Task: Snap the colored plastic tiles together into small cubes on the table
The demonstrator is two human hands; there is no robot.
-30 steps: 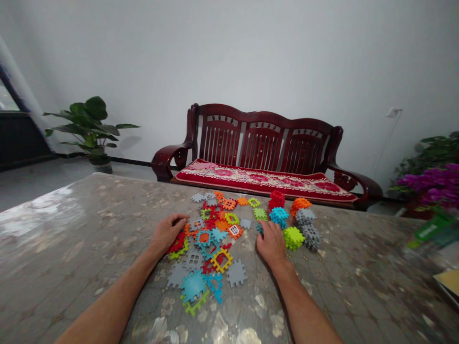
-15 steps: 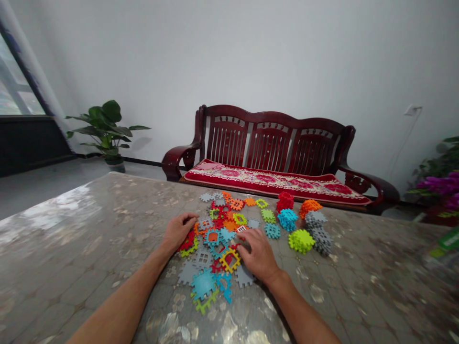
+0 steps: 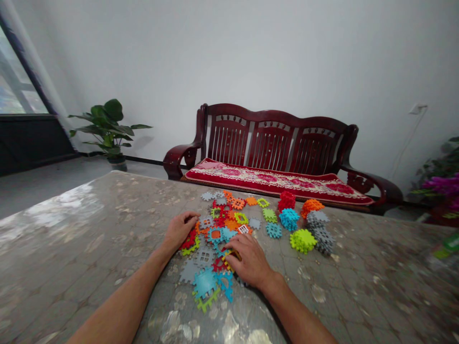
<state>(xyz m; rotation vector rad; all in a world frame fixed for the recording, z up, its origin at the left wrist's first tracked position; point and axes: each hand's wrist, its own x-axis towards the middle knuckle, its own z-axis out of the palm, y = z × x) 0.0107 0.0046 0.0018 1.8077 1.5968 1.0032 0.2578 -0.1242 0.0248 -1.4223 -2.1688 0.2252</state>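
At the tile pile's near edge, the right hand lies flat, unclenched, over a yellow frame tile. At its left edge, the left hand curls on a red tile, grip unclear.

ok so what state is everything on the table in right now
left hand: fingers curled, resting on the heap's left edge
right hand: palm down over a yellow frame tile, grip unclear
flat tiles: loose, overlapping in a heap
green cube: assembled, standing clear of the heap
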